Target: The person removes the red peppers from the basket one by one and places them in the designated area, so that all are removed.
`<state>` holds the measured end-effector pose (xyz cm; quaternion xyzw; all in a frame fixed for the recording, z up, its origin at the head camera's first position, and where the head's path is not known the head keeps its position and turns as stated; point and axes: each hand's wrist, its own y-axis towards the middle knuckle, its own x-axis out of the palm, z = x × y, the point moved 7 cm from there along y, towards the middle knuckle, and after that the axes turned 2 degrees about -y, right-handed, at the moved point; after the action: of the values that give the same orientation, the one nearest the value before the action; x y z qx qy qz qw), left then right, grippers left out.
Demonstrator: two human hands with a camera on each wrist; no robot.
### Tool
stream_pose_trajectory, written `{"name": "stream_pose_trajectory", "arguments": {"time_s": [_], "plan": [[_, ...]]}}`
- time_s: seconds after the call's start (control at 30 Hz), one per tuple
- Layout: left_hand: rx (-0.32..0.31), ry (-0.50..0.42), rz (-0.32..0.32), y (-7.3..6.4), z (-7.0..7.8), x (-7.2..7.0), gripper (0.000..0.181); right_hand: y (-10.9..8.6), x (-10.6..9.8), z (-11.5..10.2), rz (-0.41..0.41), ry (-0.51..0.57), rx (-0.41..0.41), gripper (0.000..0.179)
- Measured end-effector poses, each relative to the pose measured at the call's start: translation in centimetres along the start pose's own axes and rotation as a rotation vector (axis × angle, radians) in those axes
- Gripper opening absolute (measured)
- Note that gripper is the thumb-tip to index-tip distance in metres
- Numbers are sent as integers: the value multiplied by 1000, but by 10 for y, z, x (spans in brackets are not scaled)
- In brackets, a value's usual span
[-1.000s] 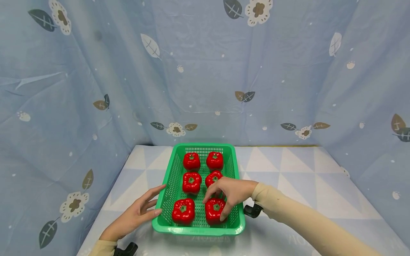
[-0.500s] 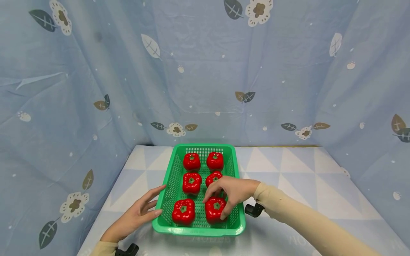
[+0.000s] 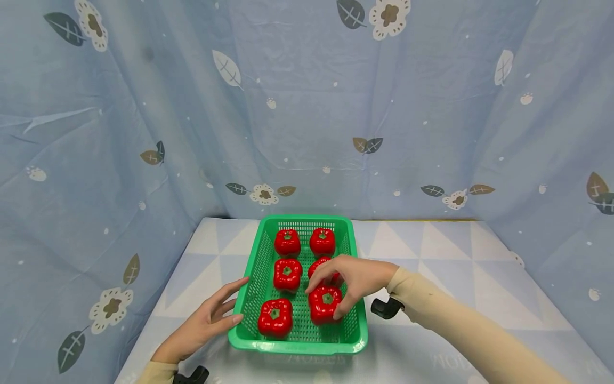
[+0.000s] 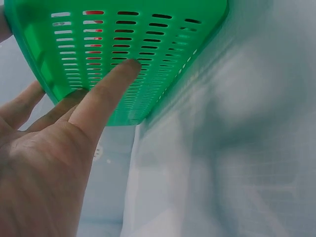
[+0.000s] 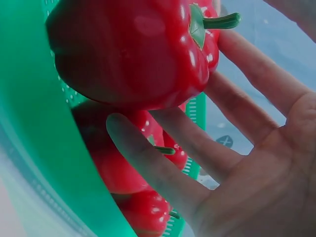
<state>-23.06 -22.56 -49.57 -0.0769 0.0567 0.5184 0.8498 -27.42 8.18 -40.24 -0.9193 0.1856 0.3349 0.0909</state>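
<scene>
Right hand (image 3: 357, 274) in from three o'clock, and I've got it gripping a red pepper (image 3: 325, 312): thumb at the pepper's four o'clock, fingers curving round to ten, spread about as wide as the fruit. That pepper is between four and five o'clock in the green basket (image 3: 297, 348), apparently raised off the floor, though I can't be sure by how much. Left hand (image 3: 206, 322) out at eight o'clock, fingers extended and relaxed, clasping nothing, its thumb (image 4: 106, 96) laid against the basket's outer wall.

Now, the handling. High gloss, tight skin: I'd call it slippery, firm rather than squashy, and likely light for its bulk. It could bruise or skid if I squeeze unevenly, so I want the broad lobed sides, opposite faces, pads flat. Leave the stem (image 5: 222, 21) alone; it's thin and may snap. And mind the neighbour (image 3: 318, 263) at two o'clock, close behind my knuckles. Four other peppers (image 3: 288, 274) sit at seven, nine, eleven and one.
</scene>
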Motion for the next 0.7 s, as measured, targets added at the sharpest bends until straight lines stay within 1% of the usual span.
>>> {"name": "stream_pose_trajectory", "arguments": {"time_s": [0.17,0.33,0.5,0.7], "plan": [[-1,-8,-6,-1,0,0,73,-2,-6,-5,9,14,-13,57],[0,-18,-11,-1,0,1,73,-5,-17,-10,30,1,-13,57],[-10,-27,-10,0,-1,1,73,-12,-34,-15,68,-16,-5,57],[-22,-43,-17,0,-1,2,73,-21,-57,-23,115,-2,-10,59]]}}
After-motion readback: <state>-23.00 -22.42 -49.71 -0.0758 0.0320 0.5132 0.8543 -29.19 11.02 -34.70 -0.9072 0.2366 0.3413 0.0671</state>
